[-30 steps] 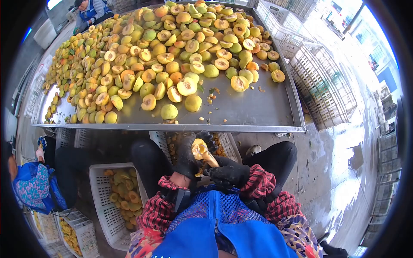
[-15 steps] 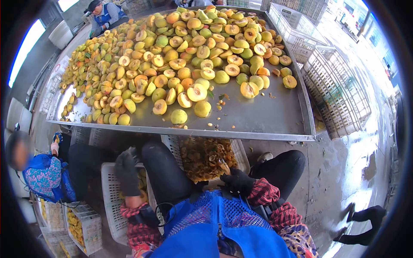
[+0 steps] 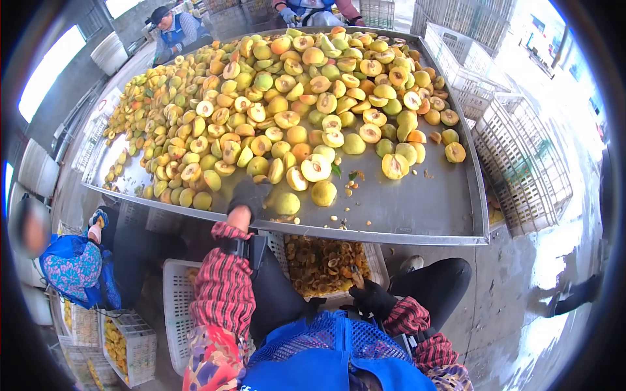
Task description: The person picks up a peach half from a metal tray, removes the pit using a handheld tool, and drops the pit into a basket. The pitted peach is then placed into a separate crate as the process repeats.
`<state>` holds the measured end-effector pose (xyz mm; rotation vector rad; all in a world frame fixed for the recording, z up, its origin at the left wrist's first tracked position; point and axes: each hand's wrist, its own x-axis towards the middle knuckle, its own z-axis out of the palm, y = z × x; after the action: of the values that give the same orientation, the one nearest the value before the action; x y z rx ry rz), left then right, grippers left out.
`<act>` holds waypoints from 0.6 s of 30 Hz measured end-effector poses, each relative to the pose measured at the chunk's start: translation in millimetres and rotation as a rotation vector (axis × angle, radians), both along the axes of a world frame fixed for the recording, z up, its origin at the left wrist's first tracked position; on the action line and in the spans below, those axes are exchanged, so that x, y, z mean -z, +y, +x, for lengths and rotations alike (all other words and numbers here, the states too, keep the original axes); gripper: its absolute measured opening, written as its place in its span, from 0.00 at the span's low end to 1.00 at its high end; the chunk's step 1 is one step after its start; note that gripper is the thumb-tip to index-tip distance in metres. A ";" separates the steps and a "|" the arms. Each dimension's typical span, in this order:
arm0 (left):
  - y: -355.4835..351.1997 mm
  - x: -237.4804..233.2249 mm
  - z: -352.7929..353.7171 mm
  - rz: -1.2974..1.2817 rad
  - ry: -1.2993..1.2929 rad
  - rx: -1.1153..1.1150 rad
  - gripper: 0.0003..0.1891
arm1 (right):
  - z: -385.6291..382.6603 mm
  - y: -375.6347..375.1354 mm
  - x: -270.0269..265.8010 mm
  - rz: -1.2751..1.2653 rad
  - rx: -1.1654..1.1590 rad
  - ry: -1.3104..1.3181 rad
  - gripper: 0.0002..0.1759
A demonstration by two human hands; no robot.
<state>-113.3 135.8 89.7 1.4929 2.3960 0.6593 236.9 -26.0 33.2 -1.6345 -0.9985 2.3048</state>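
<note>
My left hand (image 3: 250, 195), in a dark glove, reaches over the near rim of the metal table (image 3: 417, 212). It lies among yellow peach halves (image 3: 315, 167), close to a whole-looking peach (image 3: 287, 203); motion smears its fingers. Low in front of my lap, my right hand (image 3: 373, 300), in a black glove, is closed around a small tan-coloured tool (image 3: 357, 279) whose tip points up and away. Beyond that tool, under the table edge, stands a white crate (image 3: 375, 260) with brown-orange peach scraps and pits (image 3: 326, 264) in it.
A second white crate (image 3: 176, 313) stands beside my left leg. White crates (image 3: 525, 166) are stacked right of the table. One co-worker (image 3: 75, 267) sits at my left; others (image 3: 179, 32) work at the far side. Small pits and leaf bits (image 3: 349, 184) lie on the metal.
My left hand has risen from above the left crate to the fruit on the table. My right hand stays low with the tool. The view has tilted up slightly.
</note>
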 end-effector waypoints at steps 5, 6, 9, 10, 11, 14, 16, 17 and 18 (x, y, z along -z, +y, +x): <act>9.3 29.4 5.3 0.092 -0.194 -0.025 0.26 | -2.6 0.2 -7.1 0.040 -0.003 0.016 0.13; 3.1 30.8 -1.8 0.136 -0.388 0.016 0.27 | -2.3 0.8 -9.5 0.062 -0.016 0.025 0.14; -23.0 17.7 6.8 0.289 -0.731 0.178 0.24 | -1.3 7.0 -40.6 0.116 0.031 0.117 0.14; -36.4 3.6 18.1 0.305 -0.778 0.269 0.23 | -0.2 11.3 -55.8 0.130 0.062 0.156 0.15; -49.4 -11.9 32.7 0.321 -0.827 0.364 0.22 | -0.8 15.8 -67.3 0.191 0.096 0.201 0.14; -86.8 -42.3 82.0 0.224 -0.915 0.451 0.23 | -10.8 33.4 -92.1 0.381 0.176 0.296 0.15; -103.3 -59.1 107.0 0.138 -0.889 0.566 0.24 | -18.7 41.8 -100.0 0.501 0.196 0.318 0.19; -109.2 -61.3 117.6 0.096 -0.874 0.627 0.24 | -22.6 42.3 -100.7 0.518 0.237 0.352 0.20; -115.3 -55.2 126.6 0.055 -1.000 0.639 0.23 | -26.2 42.5 -100.2 0.536 0.278 0.386 0.20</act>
<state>13.3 20.5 144.9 1.3473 1.1006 0.9802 210.7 16.4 133.4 -0.9985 -1.0856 1.8511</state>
